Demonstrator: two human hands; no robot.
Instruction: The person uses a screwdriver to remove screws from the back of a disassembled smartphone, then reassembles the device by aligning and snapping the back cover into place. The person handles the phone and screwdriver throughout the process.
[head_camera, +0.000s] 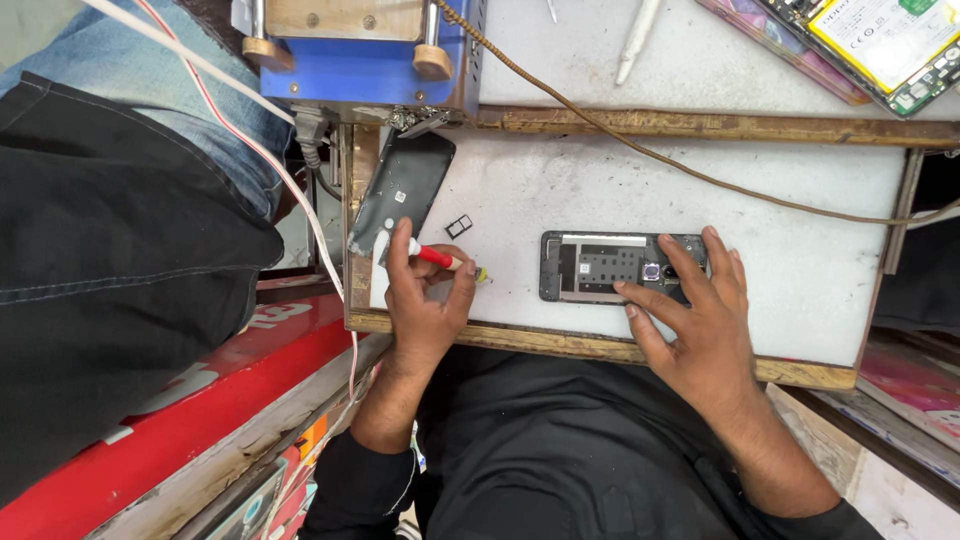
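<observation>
A phone repair workshop: opened phone (622, 268), loose back cover (405, 190), scuffed workbench (800, 220).

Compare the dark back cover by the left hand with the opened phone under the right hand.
The back cover is a smooth dark shell, lying tilted at the board's left edge; the opened phone lies level, its inner parts bared. No hand holds the cover; the right hand presses the phone. Both rest on the white board.

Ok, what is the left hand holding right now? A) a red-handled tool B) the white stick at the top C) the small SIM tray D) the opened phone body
A: the left hand grips a red-handled tool in its fingers, while the opened phone body lies under the right hand and the SIM tray lies loose on the white worktop.
</observation>
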